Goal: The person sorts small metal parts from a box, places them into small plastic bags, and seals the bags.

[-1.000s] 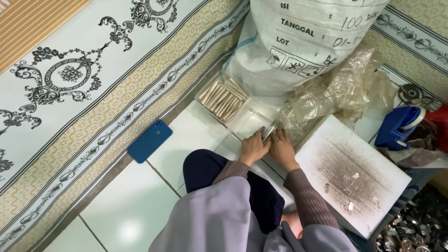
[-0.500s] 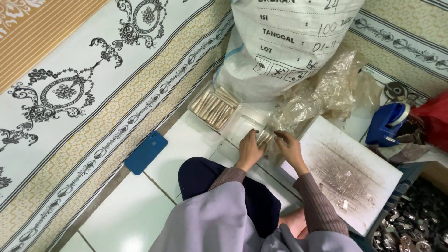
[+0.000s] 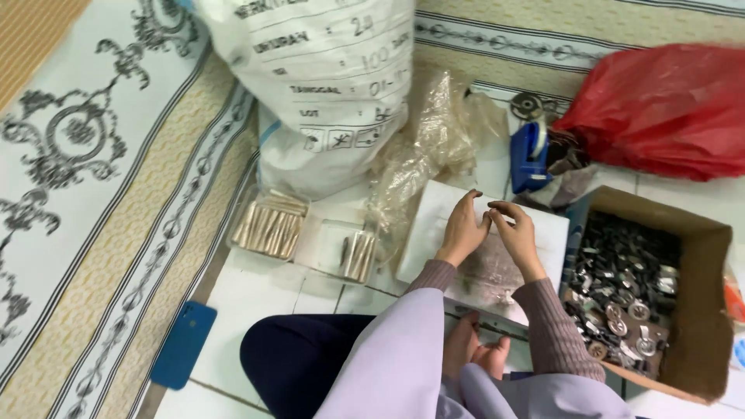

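Left hand (image 3: 463, 233) and right hand (image 3: 516, 233) meet fingertip to fingertip, centre frame, over white board (image 3: 434, 221) on floor. Fingers narrow, pinching something tiny; cannot tell what. Step, likely: assembling small part. Next needs steady pinch. Box of metal parts (image 3: 628, 287) lower right.

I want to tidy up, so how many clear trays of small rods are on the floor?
2: one fuller tray near the white sack, and another tray just left of the white board. Others may be hidden.
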